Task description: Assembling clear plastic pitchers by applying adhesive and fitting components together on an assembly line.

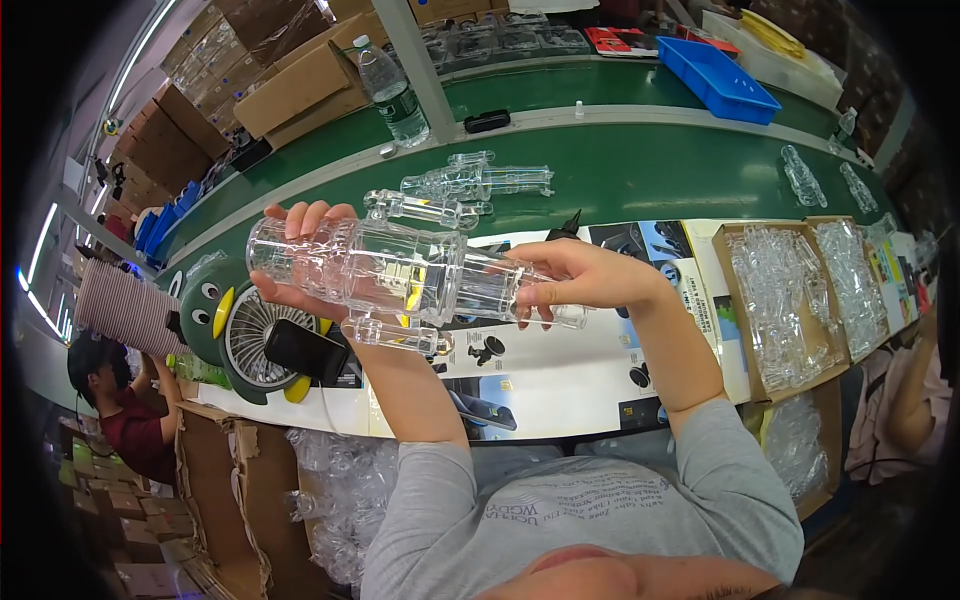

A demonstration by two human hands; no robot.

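Between both hands: clear plastic toy (400,275), held level.

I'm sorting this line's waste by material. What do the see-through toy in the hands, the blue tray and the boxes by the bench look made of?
See-through toy, held in the left hand and right hand: likely hard clear plastic, glossy; the bench shows through it. Blue tray: seemingly moulded plastic, smooth and evenly coloured. Boxes: brown corrugated cardboard, matt, with torn flaps.

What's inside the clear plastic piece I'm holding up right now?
Through the clear plastic toy body, held between left hand and right hand, small yellow parts show near its middle. The end under the right hand's fingers is covered, so its inside cannot be seen.
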